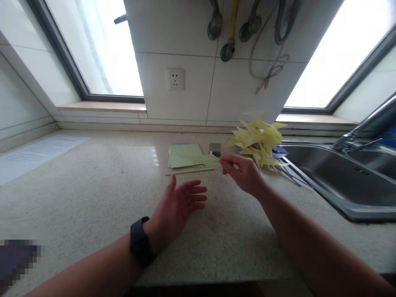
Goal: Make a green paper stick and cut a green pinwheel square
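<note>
My right hand [243,171] pinches the corner of a pale green sheet of paper [198,158] and lifts it off a small stack of coloured paper [185,156] on the countertop. My left hand [179,206] hovers open above the counter, palm turned up and fingers spread, holding nothing; a black watch sits on its wrist. A thin pale stick [189,171] lies just in front of the stack. To the right, a heap of yellow folded paper shapes [260,140] rests near the sink.
A steel sink [334,177] with a tap [361,128] fills the right side. A small dark box [214,148] sits behind the paper. The tiled wall carries a socket [175,78], and hoses hang above. A white printed sheet [34,154] lies at far left.
</note>
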### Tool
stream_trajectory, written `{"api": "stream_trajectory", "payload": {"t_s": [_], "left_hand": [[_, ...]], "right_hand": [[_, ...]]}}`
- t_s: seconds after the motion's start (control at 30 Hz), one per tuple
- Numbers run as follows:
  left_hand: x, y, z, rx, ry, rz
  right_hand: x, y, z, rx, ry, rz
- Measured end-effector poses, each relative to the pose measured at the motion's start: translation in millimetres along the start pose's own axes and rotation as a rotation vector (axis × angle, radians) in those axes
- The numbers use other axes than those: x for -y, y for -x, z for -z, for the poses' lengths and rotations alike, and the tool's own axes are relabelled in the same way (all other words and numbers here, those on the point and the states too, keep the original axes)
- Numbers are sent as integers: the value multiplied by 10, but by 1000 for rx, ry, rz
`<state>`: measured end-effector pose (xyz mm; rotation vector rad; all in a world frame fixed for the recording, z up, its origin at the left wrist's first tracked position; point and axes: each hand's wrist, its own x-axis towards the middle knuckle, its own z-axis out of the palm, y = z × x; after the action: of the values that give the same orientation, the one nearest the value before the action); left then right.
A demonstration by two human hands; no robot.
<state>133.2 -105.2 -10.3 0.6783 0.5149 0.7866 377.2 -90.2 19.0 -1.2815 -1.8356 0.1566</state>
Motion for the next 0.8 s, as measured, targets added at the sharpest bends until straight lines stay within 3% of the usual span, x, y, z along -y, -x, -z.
{"api": "stream_trajectory", "payload": {"t_s": [0.13, 0.27, 0.4, 0.53, 0.8], "left_hand": [[-178, -42, 15, -107, 218, 80], [-267, -59, 43, 7, 143, 68], [-313, -105, 123, 119, -131, 142], [-351, -134, 211, 75, -288, 146], [-242, -185, 308, 196, -310, 27]], "right_hand": [[140, 54, 331, 103, -79, 48], [234, 136, 515, 358, -102, 182], [233, 259, 498, 479, -86, 211], [234, 357, 392, 542, -93, 194], [266, 202, 345, 506, 45, 268]]}}
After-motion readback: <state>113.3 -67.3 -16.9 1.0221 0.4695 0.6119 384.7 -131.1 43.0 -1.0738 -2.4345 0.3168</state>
